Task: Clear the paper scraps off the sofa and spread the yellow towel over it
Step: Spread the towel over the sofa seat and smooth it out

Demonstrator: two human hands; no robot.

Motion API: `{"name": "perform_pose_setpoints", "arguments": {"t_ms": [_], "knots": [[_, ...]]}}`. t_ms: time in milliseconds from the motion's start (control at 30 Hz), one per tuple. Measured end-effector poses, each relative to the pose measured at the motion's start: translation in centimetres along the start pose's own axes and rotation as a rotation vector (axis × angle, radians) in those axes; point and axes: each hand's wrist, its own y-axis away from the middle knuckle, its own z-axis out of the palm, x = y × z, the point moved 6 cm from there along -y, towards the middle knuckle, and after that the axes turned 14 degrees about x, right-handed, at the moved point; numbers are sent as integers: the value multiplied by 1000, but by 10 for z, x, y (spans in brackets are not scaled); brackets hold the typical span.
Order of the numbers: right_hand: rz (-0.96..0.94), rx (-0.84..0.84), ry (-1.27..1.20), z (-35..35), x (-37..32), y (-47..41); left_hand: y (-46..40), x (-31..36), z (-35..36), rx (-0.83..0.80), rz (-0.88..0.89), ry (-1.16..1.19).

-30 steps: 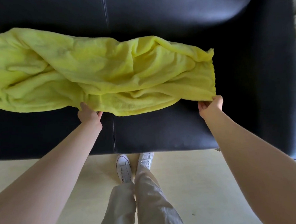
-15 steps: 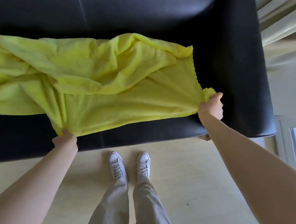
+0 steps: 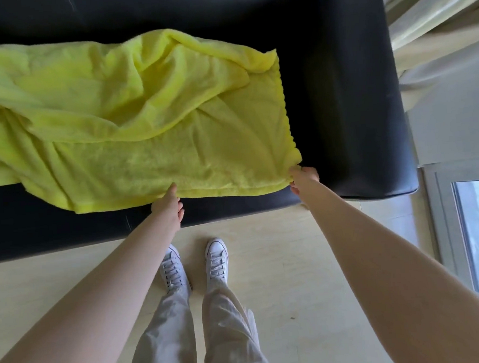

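Now: towel half spread on sofa

Nearest, white shoes (image 3: 193,268) stand on pale floor (image 3: 280,277). Left hand (image 3: 167,206) touches the towel's (image 3: 150,125) front hem with one straight finger. Right hand (image 3: 302,177) pinches its front corner. Rumpled, it lies across the black sofa (image 3: 339,91).

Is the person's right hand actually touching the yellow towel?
Touching. The head view shows the right hand pinching the near right corner of the yellow towel.
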Motion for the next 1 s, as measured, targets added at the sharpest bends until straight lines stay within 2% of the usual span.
{"name": "perform_pose_setpoints", "arguments": {"t_ms": [100, 267, 300, 367, 467, 500, 567, 633, 700, 733, 867, 1000], "knots": [[-208, 48, 106, -1, -6, -7, 8, -1, 5, 2, 84, 56], [-917, 370, 588, -1, -31, 17, -2, -18, -7, 12, 203, -72], [-1016, 390, 647, 2, -33, 21, -4, -25, -11, 11, 217, -99], [-1182, 329, 727, 10, -39, 29, -8, -36, -14, 3, 221, -130], [-1579, 211, 832, 29, -38, 50, -5, -38, -16, 19, 259, -140], [-1643, 169, 872, 35, -35, 54, -7, -39, -14, 12, 266, -144], [-1547, 78, 831, 41, -31, 54, -6, -42, -7, -3, 269, -178], [-1220, 30, 786, 39, -24, 36, -6, -44, -1, -9, 294, -267], [-860, 49, 807, 27, -13, 12, -8, -48, 8, -23, 306, -329], [-777, 79, 809, 21, -12, 5, -7, -49, 12, -31, 313, -348], [-689, 105, 875, 16, -13, -5, -7, -54, 26, -55, 318, -432], [-635, 150, 965, 18, -16, -5, -13, -57, 28, -12, 350, -537]]}}
